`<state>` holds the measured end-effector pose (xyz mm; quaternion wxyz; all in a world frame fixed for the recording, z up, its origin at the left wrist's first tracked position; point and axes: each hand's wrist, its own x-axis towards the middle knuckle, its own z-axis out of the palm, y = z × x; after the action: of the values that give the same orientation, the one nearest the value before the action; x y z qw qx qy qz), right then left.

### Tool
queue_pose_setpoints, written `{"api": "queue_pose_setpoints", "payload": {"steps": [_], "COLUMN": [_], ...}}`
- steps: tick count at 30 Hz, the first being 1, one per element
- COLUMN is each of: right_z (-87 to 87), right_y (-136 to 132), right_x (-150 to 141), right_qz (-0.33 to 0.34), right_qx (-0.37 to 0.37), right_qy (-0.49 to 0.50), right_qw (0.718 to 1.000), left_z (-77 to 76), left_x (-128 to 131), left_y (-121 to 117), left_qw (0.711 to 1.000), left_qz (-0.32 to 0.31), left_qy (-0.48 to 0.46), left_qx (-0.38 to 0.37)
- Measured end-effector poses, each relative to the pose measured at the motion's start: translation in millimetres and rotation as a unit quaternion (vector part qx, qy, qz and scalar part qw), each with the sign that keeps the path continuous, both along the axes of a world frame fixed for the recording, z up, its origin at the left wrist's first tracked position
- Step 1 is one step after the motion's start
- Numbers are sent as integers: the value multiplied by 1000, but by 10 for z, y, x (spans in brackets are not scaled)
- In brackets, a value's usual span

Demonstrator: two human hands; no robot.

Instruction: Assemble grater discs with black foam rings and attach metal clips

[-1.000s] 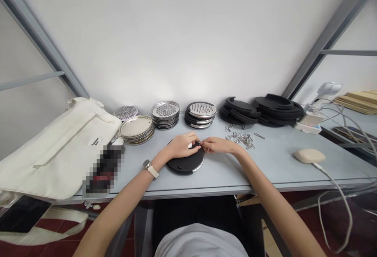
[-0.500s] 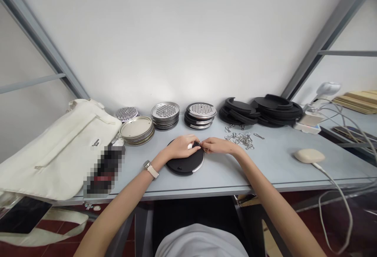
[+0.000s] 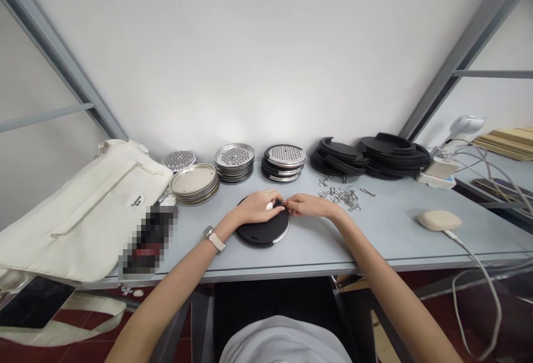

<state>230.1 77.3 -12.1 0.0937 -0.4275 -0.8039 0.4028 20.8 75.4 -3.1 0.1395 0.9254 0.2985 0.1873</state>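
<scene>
A black round disc (image 3: pixel 261 232) with a silver metal rim along its right side lies flat on the table in front of me. My left hand (image 3: pixel 262 206) rests across its top, with fingers and thumb closed at the upper right edge; a small white patch shows between them. At that same edge, my right hand (image 3: pixel 306 205) pinches what looks like a small wire clip (image 3: pixel 292 212), mostly hidden by the fingertips. The fingertips of both hands meet there. Right of them lies a loose pile of wire clips (image 3: pixel 343 197).
Along the wall stand stacks of metal grater discs (image 3: pixel 234 157), plain metal discs (image 3: pixel 192 180), grater discs in black holders (image 3: pixel 286 156) and black round holders (image 3: pixel 391 155). A white bag (image 3: pixel 91 213) lies left. A beige puck-shaped device (image 3: pixel 439 220) with a cable sits right.
Both hands stay at the disc's upper right edge, with only slight finger movement. The view has shifted a touch; nothing else has visibly moved.
</scene>
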Motion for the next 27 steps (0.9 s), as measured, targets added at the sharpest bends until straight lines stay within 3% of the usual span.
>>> {"api": "queue_pose_setpoints", "payload": {"steps": [18,27], "right_z": [-13,74], "right_y": [-8,-47], "right_x": [-5,-37], "right_qz": [-6,7], "right_qx": [4,7], "right_qy": [-9,-13], "right_qw": [1000,1000], "left_z": [11,26], "left_x": [0,-8], "left_y": [-2,-20], "left_qw": [1000,1000], "left_qz": [2,0], "left_qy": [5,17], "left_qx": [-7,18]}}
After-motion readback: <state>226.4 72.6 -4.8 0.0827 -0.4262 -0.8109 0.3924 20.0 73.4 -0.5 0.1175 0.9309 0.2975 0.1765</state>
